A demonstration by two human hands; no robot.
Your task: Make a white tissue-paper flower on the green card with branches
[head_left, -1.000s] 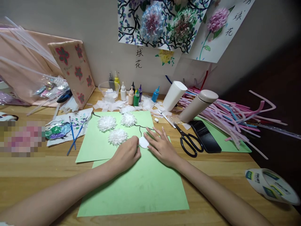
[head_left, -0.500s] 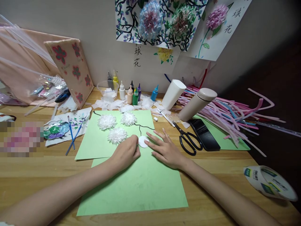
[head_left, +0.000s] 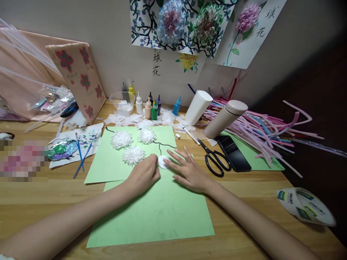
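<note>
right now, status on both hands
Left hand curled at white disc, grip unclear. Right hand spread, partly over it. Scissors nearby, clear of both hands.

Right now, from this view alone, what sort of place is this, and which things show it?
Probably a craft corner, though whether at home or in a studio I cannot tell: white ruffled flowers on green paper, blue paintbrushes, and flower pictures on the wall.

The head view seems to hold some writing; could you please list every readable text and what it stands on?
"球花": on the yellow-flower sheet.
"球花": on the pink-flower sheet.
Tape roll: lettering too blurred to read.
Flowered panel: faint marks, too small to read.
</note>
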